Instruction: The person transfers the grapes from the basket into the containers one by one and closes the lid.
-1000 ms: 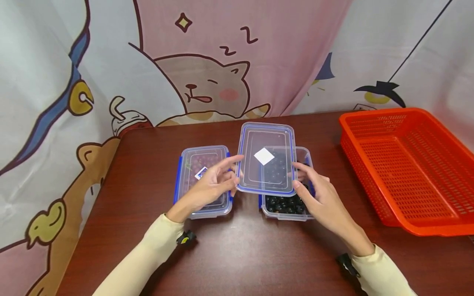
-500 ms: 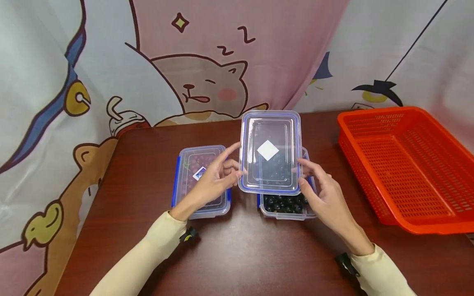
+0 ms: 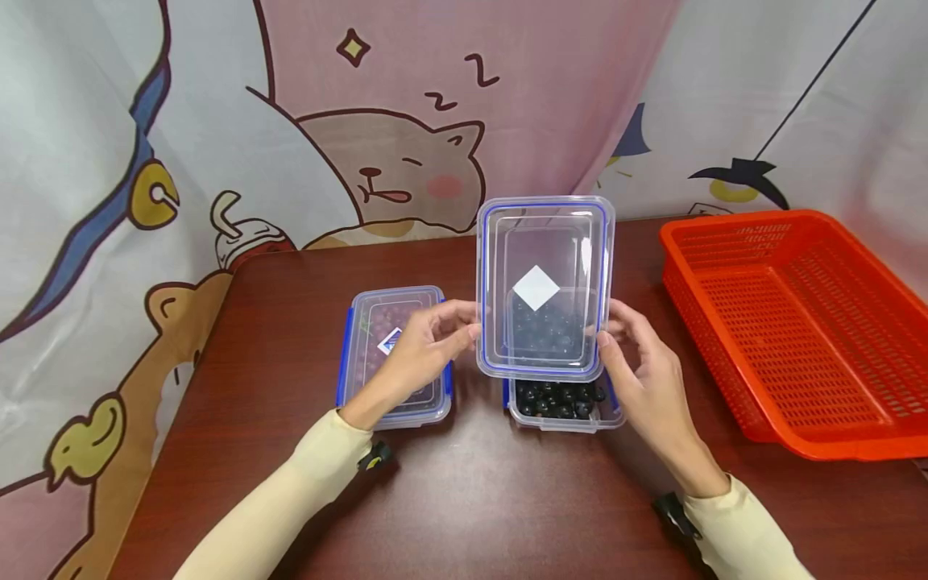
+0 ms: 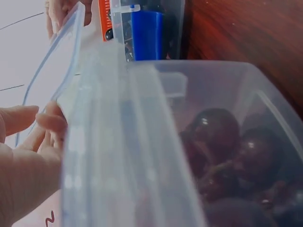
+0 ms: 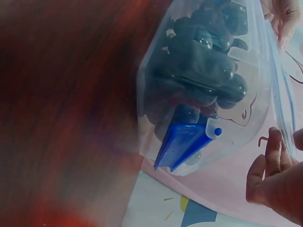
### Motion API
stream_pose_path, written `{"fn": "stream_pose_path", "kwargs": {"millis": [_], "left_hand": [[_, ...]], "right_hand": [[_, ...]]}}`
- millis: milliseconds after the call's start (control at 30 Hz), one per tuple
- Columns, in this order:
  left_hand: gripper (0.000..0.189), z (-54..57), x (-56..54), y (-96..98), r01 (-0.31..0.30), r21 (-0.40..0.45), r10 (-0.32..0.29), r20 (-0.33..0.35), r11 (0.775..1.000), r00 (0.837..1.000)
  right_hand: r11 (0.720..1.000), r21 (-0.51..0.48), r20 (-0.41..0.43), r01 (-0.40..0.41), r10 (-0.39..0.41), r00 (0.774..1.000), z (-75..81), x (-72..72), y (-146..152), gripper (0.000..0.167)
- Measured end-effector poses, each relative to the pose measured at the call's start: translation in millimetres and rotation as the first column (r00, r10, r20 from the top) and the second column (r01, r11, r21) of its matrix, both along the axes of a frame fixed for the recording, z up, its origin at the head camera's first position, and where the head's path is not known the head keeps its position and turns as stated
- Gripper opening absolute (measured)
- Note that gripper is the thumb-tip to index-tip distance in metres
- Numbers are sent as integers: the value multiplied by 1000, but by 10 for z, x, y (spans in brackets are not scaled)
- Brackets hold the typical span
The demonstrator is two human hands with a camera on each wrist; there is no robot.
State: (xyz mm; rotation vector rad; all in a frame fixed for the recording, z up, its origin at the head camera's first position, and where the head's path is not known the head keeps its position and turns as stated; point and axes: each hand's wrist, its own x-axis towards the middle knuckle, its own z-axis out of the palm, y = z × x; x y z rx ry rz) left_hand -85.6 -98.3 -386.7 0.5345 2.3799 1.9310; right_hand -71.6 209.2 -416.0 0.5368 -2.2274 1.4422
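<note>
A clear rectangular lid (image 3: pixel 544 242) with a blue seal and a white diamond sticker is held up, tilted, over an uncovered box. The left hand (image 3: pixel 420 342) pinches its left edge between thumb and fingers. At the opposite edge, the right hand (image 3: pixel 648 374) grips it the same way. Below, the clear box (image 3: pixel 561 425) holds round black grape-like fruit (image 3: pixel 554 399); the lid overlaps most of it in the head view. Blue side clips, one a blue clip (image 5: pixel 187 142) in the right wrist view, hang loose on that box.
Left of it stands a second lidded box (image 3: pixel 395 419) with dark red grapes (image 4: pixel 215 132) inside, partly behind the left hand. A red perforated basket (image 3: pixel 732 395) stands at the right of the brown table (image 3: pixel 464 499). A printed curtain (image 3: pixel 406 64) hangs behind.
Both hands have raised the lid and tipped it more upright, shifting it slightly right. More of its face now shows to the head camera. The boxes and basket stay where they were.
</note>
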Motion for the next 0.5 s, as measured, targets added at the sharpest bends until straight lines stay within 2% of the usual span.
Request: {"fn": "stream_pose_path", "kwargs": {"millis": [100,233,500], "left_hand": [[26,18,-9,17,-23,-4,23,-42,1000,999],[25,50,-8,44,-34,9,34,-71,999,997],[30,81,27,63,-10,62,12,-31,998,999]], "right_hand": [[999,-14,-56,35,-36,998,19,-16,1,40],[995,-32,-115,90,-93,989,25,-22,8,33],[989,-48,-160,143,-149,976,65,11,53,22]]}}
